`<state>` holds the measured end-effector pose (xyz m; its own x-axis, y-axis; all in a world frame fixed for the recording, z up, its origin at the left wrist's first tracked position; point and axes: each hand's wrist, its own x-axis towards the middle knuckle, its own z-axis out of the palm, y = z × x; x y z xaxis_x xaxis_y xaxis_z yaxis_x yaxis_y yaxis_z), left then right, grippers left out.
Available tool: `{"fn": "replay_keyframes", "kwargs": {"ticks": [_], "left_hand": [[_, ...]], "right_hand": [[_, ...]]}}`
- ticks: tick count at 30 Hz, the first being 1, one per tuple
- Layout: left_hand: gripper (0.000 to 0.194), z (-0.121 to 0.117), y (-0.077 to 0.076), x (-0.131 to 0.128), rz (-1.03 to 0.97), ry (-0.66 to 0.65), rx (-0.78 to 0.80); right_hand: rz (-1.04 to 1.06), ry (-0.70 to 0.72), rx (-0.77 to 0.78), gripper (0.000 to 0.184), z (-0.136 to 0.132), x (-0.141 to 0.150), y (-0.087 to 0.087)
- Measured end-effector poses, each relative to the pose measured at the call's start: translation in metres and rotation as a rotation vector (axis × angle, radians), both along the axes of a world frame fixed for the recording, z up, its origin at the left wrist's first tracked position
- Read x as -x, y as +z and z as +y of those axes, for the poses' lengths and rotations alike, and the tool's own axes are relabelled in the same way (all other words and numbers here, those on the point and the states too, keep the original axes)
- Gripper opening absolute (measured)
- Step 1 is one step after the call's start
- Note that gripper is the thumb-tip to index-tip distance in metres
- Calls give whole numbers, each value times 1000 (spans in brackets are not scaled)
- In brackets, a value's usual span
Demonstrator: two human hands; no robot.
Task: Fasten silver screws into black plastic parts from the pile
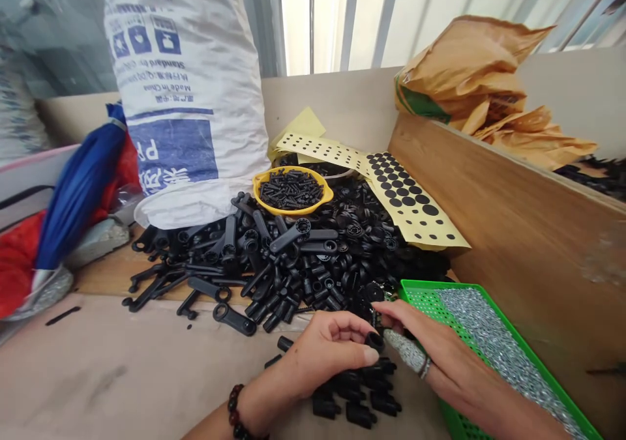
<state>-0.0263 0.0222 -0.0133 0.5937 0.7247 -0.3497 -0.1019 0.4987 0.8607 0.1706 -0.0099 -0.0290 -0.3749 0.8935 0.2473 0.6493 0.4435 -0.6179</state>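
My left hand (pixel 328 349), with a dark bead bracelet at the wrist, pinches a short hollow black plastic sleeve (pixel 374 341) between thumb and fingers. Its open end faces up. Just to the right, my right hand (pixel 426 349) has its fingers drawn together close to the sleeve; what they hold, if anything, is hidden. A grey speckled wrap (pixel 407 351) covers one of its digits. Below the hands, several black plastic pieces (pixel 360 414) lie in rows on the table. Past the fingertips begins a heap of black plastic handles and sleeves (pixel 293 257).
A green basket (pixel 484 287) of small silvery metal pieces (pixel 508 342) stands at the right, against a wooden board (pixel 489 186). Behind the heap are a yellow bowl (pixel 258 195) of black screw-like pieces, yellow sticker sheets (pixel 411 228) and a white sack (pixel 190 88). A blue umbrella (pixel 81 186) leans left.
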Motion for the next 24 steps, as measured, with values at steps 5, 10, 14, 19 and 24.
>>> {"fn": "replay_keyframes", "kwargs": {"ticks": [5, 10, 14, 19, 24], "left_hand": [[43, -4, 0, 1, -3, -60, 4], [42, -6, -2, 2, -2, -128, -34], [37, -6, -6, 6, 4, -176, -65], [23, -4, -6, 14, 121, -124, -254], [26, -7, -2, 17, 383, -135, -628]], "right_hand": [[26, 97, 156, 33, -2, -4, 2], [27, 123, 172, 32, -3, -1, 15], [-8, 134, 85, 35, -7, -4, 24], [-32, 84, -162, 41, -12, -13, 32], [-88, 67, -342, 42, -20, -3, 24]]}}
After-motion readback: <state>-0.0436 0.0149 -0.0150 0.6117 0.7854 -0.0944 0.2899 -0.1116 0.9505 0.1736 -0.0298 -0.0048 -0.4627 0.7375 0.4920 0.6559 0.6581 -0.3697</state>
